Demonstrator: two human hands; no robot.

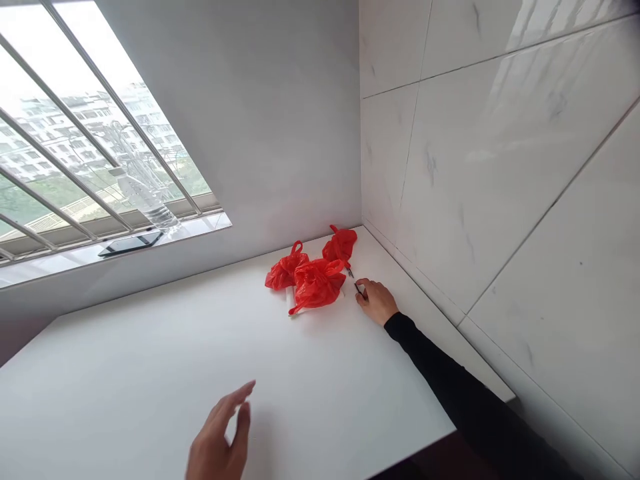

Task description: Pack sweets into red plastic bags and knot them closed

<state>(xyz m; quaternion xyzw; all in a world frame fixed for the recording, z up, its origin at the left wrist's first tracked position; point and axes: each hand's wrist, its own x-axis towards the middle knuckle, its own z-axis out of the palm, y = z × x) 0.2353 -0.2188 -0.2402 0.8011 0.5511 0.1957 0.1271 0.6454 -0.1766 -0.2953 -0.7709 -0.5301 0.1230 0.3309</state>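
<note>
My right hand [377,300] reaches to the far right part of the white table [200,373]. Its fingers pinch a thin black pen-like object [359,290], too small to identify surely. Just beyond it lies another small dark piece [350,272] beside the red plastic bags. The nearest red bag [317,283] is crumpled, with a second red bag [285,270] to its left and a third red bag [340,245] behind, by the corner. My left hand [223,433] hovers low over the front of the table, thumb and fingers apart, holding nothing.
A white piece [290,297] shows partly under the bags. On the windowsill stand a clear bottle [147,200] and a dark flat device [131,244], in front of barred glass. A grey wall [280,133] and a marble-look tiled wall [475,167] bound the table.
</note>
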